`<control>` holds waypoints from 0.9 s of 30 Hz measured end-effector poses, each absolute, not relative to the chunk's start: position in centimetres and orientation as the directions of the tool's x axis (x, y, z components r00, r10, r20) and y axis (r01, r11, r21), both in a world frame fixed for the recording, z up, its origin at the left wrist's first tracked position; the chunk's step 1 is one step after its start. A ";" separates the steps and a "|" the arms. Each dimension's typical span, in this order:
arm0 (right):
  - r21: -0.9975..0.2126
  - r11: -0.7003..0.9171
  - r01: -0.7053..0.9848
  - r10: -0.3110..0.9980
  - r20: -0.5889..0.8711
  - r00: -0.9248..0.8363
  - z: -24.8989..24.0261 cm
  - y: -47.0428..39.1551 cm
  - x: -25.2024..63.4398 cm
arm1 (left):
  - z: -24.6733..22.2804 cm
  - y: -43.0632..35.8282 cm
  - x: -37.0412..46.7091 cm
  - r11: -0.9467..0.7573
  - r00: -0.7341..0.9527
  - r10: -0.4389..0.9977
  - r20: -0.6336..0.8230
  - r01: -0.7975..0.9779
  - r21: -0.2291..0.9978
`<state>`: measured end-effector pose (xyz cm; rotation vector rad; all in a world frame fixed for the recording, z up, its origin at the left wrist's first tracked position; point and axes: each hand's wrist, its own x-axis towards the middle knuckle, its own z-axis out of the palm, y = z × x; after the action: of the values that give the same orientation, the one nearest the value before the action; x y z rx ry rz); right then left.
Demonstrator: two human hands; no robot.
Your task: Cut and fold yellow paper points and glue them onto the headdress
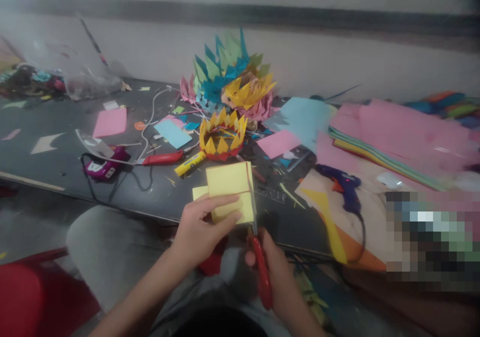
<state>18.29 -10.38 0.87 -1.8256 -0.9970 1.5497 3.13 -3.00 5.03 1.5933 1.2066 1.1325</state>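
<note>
My left hand grips a small stack of pale yellow paper, thumb and fingers pressed on its lower part. In my right hand are red-handled scissors, fingers wrapped round the handles. The scissor blades point away from me along the right edge of the paper. Just beyond the paper stands a yellow and red paper crown. A yellow glue stick and a red-handled cutter lie to its left.
Folded paper crowns are piled by the wall. On the dark table lie a purple device at left, a blue glue gun at right, pink sheets and scattered scraps. A red chair is at lower left.
</note>
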 end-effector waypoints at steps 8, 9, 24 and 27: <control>-0.724 -0.690 0.017 0.719 -0.682 0.131 2.3 -9.8 18.6 | 4.0 -2.6 3.8 -0.153 0.143 0.981 0.130 0.170 0.973; -0.711 -0.702 -0.026 0.703 -0.699 0.132 2.4 -9.7 18.6 | 4.0 -2.5 3.9 -0.154 0.146 0.981 0.130 0.169 0.974; -0.744 -0.667 0.032 0.740 -0.659 0.134 1.7 -9.1 19.4 | 4.0 -2.7 3.7 -0.146 0.143 0.982 0.123 0.164 0.976; -0.743 -0.660 0.110 0.751 -0.650 0.115 1.0 -9.2 19.7 | 4.3 -2.8 3.7 -0.170 0.148 0.978 0.144 0.180 0.969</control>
<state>19.73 -9.18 0.99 -1.8712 -0.8338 1.5846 3.66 -2.79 4.25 1.5301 1.1668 1.1249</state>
